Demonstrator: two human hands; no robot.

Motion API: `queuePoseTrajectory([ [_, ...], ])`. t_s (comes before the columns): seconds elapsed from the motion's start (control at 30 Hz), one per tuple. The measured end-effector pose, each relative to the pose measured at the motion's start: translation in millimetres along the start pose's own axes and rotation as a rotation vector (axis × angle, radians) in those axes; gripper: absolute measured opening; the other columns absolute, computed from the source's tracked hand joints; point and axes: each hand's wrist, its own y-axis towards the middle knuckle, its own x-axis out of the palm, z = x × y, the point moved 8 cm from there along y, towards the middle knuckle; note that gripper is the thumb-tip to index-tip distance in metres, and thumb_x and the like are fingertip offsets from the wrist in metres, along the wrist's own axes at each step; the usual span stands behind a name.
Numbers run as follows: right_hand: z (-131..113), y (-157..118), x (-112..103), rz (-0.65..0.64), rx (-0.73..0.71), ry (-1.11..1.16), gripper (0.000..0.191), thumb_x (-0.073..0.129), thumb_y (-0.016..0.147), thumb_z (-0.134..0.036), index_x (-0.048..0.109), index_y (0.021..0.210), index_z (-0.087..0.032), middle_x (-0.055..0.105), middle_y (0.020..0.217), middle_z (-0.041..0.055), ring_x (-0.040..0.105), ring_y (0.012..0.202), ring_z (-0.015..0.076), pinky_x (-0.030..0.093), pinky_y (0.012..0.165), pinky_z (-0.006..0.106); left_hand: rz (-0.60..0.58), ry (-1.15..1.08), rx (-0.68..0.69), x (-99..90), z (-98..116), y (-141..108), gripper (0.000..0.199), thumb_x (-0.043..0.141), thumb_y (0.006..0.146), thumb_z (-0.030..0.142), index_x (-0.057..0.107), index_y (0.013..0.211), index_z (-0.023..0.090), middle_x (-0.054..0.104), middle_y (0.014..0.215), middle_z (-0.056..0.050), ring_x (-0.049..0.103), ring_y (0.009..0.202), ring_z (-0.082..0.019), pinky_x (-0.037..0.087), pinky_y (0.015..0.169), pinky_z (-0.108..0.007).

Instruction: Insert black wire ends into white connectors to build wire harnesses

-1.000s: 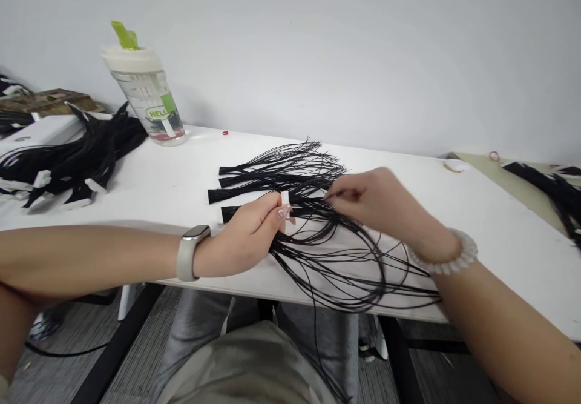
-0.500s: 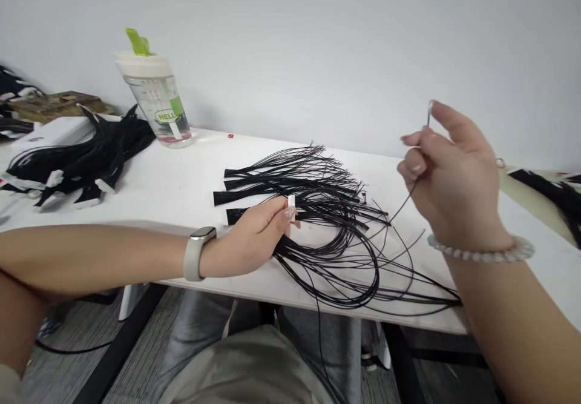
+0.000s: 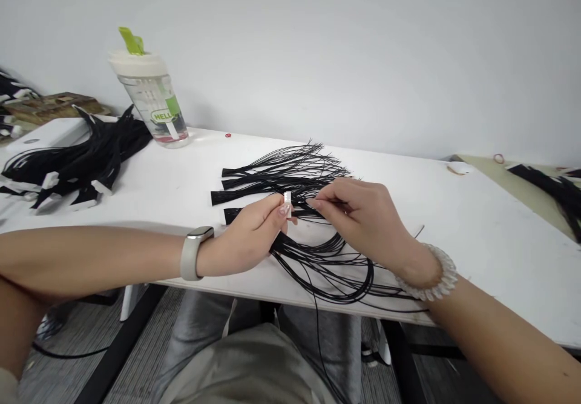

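Note:
My left hand (image 3: 254, 234) is closed around a small white connector (image 3: 287, 204), its thumb pressed on the near face, with a bundle of black wires (image 3: 318, 255) running out below the fingers. Just to the right, my right hand (image 3: 363, 213) pinches the end of a single thin wire, which points at the connector's right side. A small gap shows between fingertips and connector; whether the wire tip touches it I cannot tell. Behind both hands lie several bundles of black wires (image 3: 267, 174) with flat dark ends on the left and frayed ends on the right.
A clear bottle (image 3: 154, 101) with a green flip top stands at the back left. Beside it are black cables with white connectors (image 3: 91, 155) on a white box. A small red ring (image 3: 228, 135) lies near the wall. More black cables (image 3: 544, 189) lie far right.
My right hand has come down and left from its raised place at the right, bringing the wire end close to the connector. My left hand holds nearly still.

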Motion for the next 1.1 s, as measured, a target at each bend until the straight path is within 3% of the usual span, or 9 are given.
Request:
queuePoseTrajectory([
  [0.3, -5.6, -0.7, 4.3, 0.037, -0.002, 0.023, 0.018, 0.052, 0.082, -0.021, 0.053, 0.066, -0.015, 0.052, 0.058, -0.0033, 0.043, 0.054, 0.0043, 0.033, 0.053, 0.017, -0.016, 0.064, -0.003, 2.0, 1.4, 0.8, 0.031, 0.028, 0.091, 0.032, 0.042, 0.068, 0.017, 0.045, 0.065, 0.002, 0.041, 0.061, -0.010, 0.035, 0.060, -0.023],
  [0.77, -9.2, -0.2, 5.6, -0.010, 0.023, 0.040, 0.024, 0.047, 0.084, -0.021, 0.045, 0.061, -0.015, 0.045, 0.054, -0.0045, 0.038, 0.052, 0.0037, 0.029, 0.052, 0.017, -0.023, 0.100, 0.019, 3.9, 0.7, -2.2, 0.029, 0.028, 0.090, 0.032, 0.042, 0.068, 0.018, 0.046, 0.065, 0.001, 0.042, 0.061, -0.012, 0.037, 0.060, -0.025],
  [1.1, -15.6, -5.3, 14.5, -0.042, -0.051, 0.054, 0.021, 0.044, 0.085, -0.019, 0.048, 0.064, -0.015, 0.048, 0.057, -0.0023, 0.042, 0.056, 0.0067, 0.031, 0.054, 0.019, -0.083, 0.216, 0.032, 8.7, 0.1, -7.7, 0.027, 0.029, 0.089, 0.032, 0.042, 0.070, 0.019, 0.049, 0.063, 0.001, 0.043, 0.057, -0.012, 0.034, 0.053, -0.025],
])
